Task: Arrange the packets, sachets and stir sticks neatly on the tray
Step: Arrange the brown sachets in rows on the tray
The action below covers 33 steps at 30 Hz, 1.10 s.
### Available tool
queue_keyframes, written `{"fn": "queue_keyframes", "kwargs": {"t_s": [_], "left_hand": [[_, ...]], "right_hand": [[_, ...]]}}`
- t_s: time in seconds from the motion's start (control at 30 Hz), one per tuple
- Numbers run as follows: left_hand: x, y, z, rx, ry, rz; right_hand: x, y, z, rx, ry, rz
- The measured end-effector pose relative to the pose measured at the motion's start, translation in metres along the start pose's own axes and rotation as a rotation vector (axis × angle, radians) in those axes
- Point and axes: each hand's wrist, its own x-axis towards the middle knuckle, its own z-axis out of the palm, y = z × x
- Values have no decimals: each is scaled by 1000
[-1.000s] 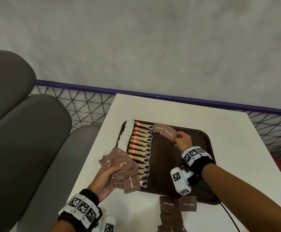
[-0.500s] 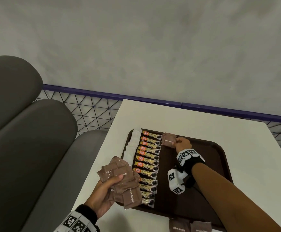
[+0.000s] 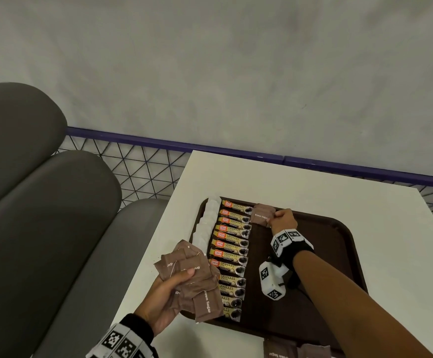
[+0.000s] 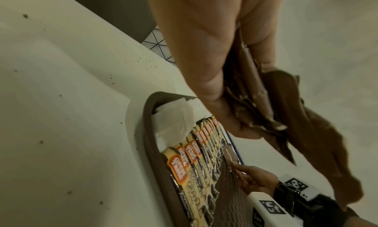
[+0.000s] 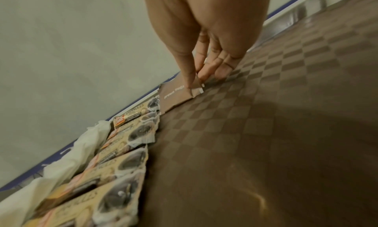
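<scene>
Coffee packets [image 3: 232, 250] lined up on tray [image 3: 339, 254]. Right hand [image 3: 283, 222] pinches first sugar sachet [image 3: 261, 215]; left hand [image 3: 163, 298] grips many more sachets [image 3: 192, 280].

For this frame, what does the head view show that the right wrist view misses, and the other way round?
Only the head view shows the left hand gripping a bunch of brown sachets, the white table, more sachets off the tray at the near edge, and the grey seat.

Only the right wrist view shows the pinch up close: thumb and fingertips on the sachet's edge, low over the tray's checkered floor.

Both show the right hand, the coffee packets in a column and the white sachets beside them.
</scene>
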Motion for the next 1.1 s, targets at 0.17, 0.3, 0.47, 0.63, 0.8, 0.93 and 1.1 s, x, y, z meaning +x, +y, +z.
{"fn": "queue_keyframes", "kwargs": {"t_s": [0.17, 0.3, 0.47, 0.63, 0.8, 0.93, 1.1], "left_hand": [[-2, -3, 5, -30, -4, -4], [-4, -5, 12, -40, 15, -2], [-9, -10, 20, -47, 23, 9], [-16, -15, 28, -16, 12, 19], [-22, -22, 32, -25, -9, 6], [-27, -23, 32, -4, -46, 12], [-28, -21, 30, 61, -86, 1]], "right_hand": [[-13, 4, -9, -83, 47, -141], [-57, 6, -13, 30, -111, -279], [-138, -3, -37, 116, -614, -259], [-180, -2, -42, 133, -812, -183], [-198, -3, -34, 219, -804, -194], [-200, 1, -29, 255, -753, -189], [-200, 3, -31, 310, -691, -182]]}}
